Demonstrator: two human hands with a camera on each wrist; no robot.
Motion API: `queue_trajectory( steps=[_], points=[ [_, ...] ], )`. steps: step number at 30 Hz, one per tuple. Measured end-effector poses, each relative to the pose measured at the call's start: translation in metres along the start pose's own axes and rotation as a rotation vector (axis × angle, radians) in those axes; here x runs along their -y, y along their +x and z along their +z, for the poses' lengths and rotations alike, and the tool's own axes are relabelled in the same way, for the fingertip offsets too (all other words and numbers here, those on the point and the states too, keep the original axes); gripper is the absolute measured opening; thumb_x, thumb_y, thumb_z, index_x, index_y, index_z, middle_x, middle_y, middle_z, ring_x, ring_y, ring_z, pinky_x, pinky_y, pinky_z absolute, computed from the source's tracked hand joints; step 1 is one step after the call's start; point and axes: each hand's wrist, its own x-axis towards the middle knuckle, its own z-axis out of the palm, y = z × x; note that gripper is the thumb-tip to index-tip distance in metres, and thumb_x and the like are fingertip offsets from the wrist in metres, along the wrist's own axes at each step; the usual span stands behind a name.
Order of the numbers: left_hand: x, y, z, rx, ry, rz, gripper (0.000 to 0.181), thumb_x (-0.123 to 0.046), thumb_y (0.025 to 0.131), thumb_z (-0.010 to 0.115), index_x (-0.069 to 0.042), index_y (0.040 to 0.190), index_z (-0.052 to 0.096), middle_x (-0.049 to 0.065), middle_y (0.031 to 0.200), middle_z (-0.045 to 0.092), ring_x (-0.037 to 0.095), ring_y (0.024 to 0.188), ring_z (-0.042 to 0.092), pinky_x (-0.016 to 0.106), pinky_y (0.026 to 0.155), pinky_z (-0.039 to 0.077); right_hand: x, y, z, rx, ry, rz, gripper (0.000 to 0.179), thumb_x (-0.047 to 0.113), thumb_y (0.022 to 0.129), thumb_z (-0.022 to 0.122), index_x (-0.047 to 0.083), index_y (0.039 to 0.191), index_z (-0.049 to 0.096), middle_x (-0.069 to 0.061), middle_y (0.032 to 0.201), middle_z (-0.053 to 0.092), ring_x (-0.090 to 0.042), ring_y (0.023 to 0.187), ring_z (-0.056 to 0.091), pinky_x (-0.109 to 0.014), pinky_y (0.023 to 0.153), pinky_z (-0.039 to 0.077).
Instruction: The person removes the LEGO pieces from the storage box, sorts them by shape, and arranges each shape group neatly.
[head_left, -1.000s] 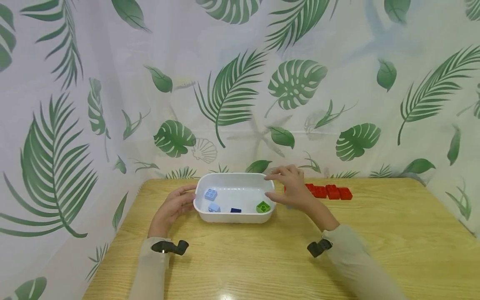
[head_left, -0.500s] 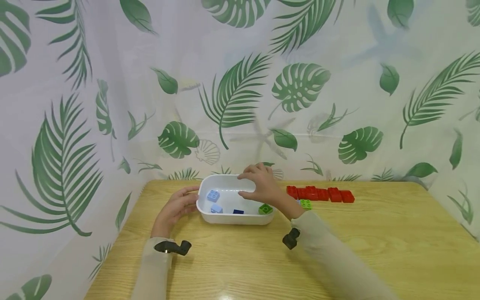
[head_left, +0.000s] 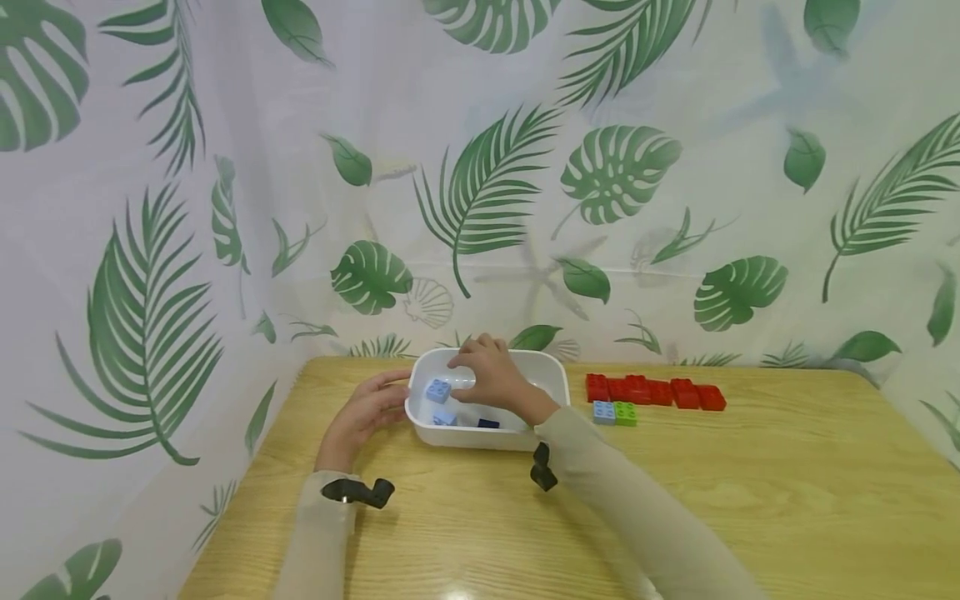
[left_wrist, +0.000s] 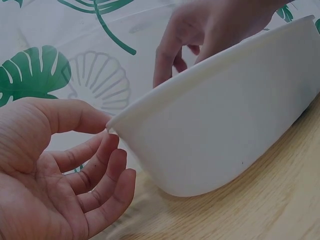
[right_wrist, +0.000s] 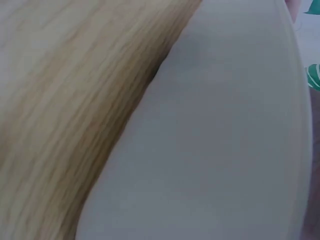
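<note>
A white plastic tub [head_left: 472, 438] stands on the wooden table. My left hand [head_left: 367, 412] is at its left end; in the left wrist view the thumb and forefinger pinch the rim of the tub [left_wrist: 210, 125]. Over the inside of the tub reaches my right hand [head_left: 495, 379], thumb and fingers spread apart with nothing seen between them. Just left of its fingertips lies a light blue toy building brick [head_left: 438, 390], with a second light blue brick [head_left: 445, 417] nearer the front wall. A dark blue brick [head_left: 488, 424] shows partly below the right hand. The right wrist view shows mainly the tub's outer wall [right_wrist: 210, 130].
Right of the tub, several red bricks [head_left: 658, 392] lie in a row. In front of them a light blue brick [head_left: 603, 412] and a lime green brick [head_left: 625, 413] sit side by side. A leaf-patterned curtain [head_left: 630, 275] hangs behind the table [head_left: 465, 517].
My right hand has moved left from the tub's right end to above its inside, near the light blue bricks. Its arm now covers the green brick inside. The left hand stays at the rim.
</note>
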Motion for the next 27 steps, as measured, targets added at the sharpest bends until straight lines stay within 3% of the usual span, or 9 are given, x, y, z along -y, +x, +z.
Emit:
queue_trajectory(
  steps=[8,20,27],
  points=[
    [0.001,0.001,0.002,0.011,0.014,0.0,0.047,-0.01,0.102,0.06,-0.005,0.147,0.051,0.016,0.134,0.065,0.016,0.104,0.067,0.033,0.089,0.057,0.008,0.015,0.011,0.045,-0.033,-0.001,0.045,0.035,0.081,0.086,0.01,0.118,0.075,-0.007,0.116,0.066,-0.025,0.11,0.048,-0.047,0.102,0.036],
    [0.0,0.001,0.0,0.028,0.024,0.007,0.047,-0.011,0.102,0.06,-0.005,0.147,0.05,0.02,0.139,0.062,0.017,0.108,0.066,0.033,0.092,0.057,0.015,0.028,0.021,0.099,-0.121,0.021,0.042,0.036,0.081,0.085,0.011,0.114,0.077,-0.006,0.114,0.067,-0.025,0.109,0.049,-0.043,0.098,0.037],
    [0.0,0.0,-0.003,0.015,0.032,-0.009,0.047,-0.012,0.101,0.061,-0.007,0.147,0.051,0.021,0.141,0.06,0.016,0.107,0.067,0.034,0.093,0.057,0.013,0.03,0.029,0.12,-0.133,0.055,0.041,0.036,0.08,0.086,0.01,0.111,0.078,-0.007,0.116,0.067,-0.027,0.114,0.05,-0.045,0.105,0.038]
  ],
)
